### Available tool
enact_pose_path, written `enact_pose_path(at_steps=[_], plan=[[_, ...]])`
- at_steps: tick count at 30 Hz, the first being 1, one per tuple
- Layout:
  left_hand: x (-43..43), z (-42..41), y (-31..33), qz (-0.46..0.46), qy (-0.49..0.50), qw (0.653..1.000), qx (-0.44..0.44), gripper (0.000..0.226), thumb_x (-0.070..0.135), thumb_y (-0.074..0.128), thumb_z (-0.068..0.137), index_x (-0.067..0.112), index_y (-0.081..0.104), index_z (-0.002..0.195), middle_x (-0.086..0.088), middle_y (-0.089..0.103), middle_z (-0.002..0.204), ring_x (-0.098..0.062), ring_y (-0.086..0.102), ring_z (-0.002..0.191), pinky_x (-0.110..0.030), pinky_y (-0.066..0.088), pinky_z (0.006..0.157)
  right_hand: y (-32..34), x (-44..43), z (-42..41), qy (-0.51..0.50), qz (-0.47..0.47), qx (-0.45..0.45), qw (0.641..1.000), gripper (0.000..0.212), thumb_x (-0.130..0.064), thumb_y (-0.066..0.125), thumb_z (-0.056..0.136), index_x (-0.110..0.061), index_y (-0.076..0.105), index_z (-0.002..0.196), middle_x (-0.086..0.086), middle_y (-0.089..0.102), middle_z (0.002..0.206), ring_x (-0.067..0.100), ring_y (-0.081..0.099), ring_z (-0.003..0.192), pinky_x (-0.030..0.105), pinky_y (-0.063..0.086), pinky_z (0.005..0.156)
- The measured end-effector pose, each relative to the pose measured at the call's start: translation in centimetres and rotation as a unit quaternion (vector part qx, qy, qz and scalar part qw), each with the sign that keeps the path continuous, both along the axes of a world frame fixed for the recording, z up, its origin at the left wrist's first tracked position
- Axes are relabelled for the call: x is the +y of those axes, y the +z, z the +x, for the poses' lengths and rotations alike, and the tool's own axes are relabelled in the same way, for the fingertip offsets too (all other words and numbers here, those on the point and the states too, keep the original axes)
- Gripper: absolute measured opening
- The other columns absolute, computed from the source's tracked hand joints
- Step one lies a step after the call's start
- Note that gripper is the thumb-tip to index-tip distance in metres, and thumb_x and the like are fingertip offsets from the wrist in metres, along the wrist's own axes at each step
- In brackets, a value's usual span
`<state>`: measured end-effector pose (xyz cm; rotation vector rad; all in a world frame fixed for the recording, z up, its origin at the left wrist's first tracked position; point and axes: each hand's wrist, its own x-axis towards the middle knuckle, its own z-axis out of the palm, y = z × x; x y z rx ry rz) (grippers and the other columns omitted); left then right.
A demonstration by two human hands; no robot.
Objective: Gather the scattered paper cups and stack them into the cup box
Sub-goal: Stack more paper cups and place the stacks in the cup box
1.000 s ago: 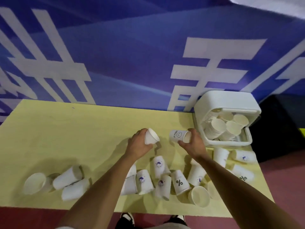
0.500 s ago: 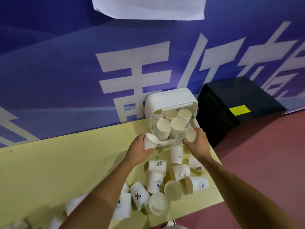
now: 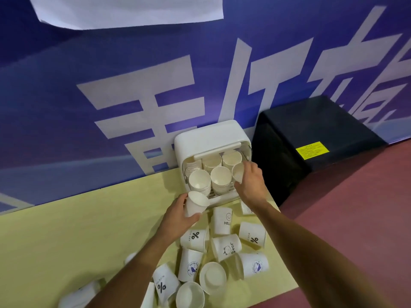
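Pale yellow counter [image 3: 66, 230] set against a blue wall banner [image 3: 89, 63]. White plastic cup box [image 3: 209, 136] at the counter's far edge, open toward the person, stacks inside mouth-out. Right hand [image 3: 251, 185] grips a plain white paper cup [image 3: 238, 172] at the box's right side, probably lining it up to nest. Left hand [image 3: 178, 216] holds a second white paper cup [image 3: 195, 204] just in front of the box, probably next. Printed paper cups [image 3: 226, 246] lie scattered nearer the person.

The right hand [image 3: 252, 185] grips a white paper cup [image 3: 238, 173] at the open front of the white plastic cup box [image 3: 211, 138], centre frame. The left hand [image 3: 178, 215] grips a second white paper cup [image 3: 195, 204] just below the box. Loose printed paper cups [image 3: 226, 246] lie on the yellow table [image 3: 66, 230], lower centre.
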<state>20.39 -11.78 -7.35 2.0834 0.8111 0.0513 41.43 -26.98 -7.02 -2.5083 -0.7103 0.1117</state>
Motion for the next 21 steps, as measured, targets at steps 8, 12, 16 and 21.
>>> enact_pose_path(at_steps=[8, 12, 16, 21], plan=[[-0.2, -0.7, -0.8, -0.007, 0.020, 1.000, 0.017, 0.074, 0.048, 0.074, 0.072, 0.029, 0.044, 0.136, 0.009, 0.056, 0.127, -0.012, 0.055, 0.111, -0.037, 0.049, 0.096, -3.0, 1.2, 1.2, -0.016, -0.038, 0.020, 0.999, 0.066, -0.011, 0.072, 0.081, -0.013, 0.042, 0.139, 0.010, 0.049, 0.140, 0.029, 0.046, 0.127, 0.039, 0.042, 0.105], [-0.4, -0.8, -1.2, -0.020, 0.021, 0.999, 0.019, 0.074, 0.051, 0.073, 0.070, 0.031, 0.044, 0.135, 0.008, 0.056, 0.127, -0.011, 0.055, 0.112, -0.038, 0.050, 0.096, -3.7, 1.3, 1.3, -0.005, -0.056, 0.043, 0.997, 0.071, -0.014, 0.073, 0.082, -0.013, 0.039, 0.144, 0.011, 0.042, 0.149, 0.031, 0.042, 0.134, 0.042, 0.041, 0.110], [-0.4, -0.6, -1.1, -0.019, 0.016, 1.000, 0.018, 0.071, 0.045, 0.075, 0.074, 0.031, 0.043, 0.135, 0.009, 0.056, 0.127, -0.011, 0.055, 0.112, -0.037, 0.050, 0.096, -3.9, 0.7, 1.1, 0.015, -0.078, 0.059, 0.995, 0.071, -0.013, 0.069, 0.084, -0.015, 0.038, 0.148, 0.012, 0.031, 0.158, 0.032, 0.033, 0.143, 0.043, 0.035, 0.116], [-0.6, -0.6, -0.5, -0.021, 0.015, 1.000, 0.009, 0.066, 0.040, 0.076, 0.077, 0.033, 0.043, 0.134, 0.010, 0.057, 0.123, -0.011, 0.056, 0.108, -0.031, 0.049, 0.091, -3.0, -0.4, -0.4, -0.011, 0.021, 0.055, 0.998, 0.049, -0.020, 0.063, 0.091, -0.013, 0.050, 0.138, 0.010, 0.047, 0.146, 0.027, 0.040, 0.136, 0.041, 0.041, 0.109]])
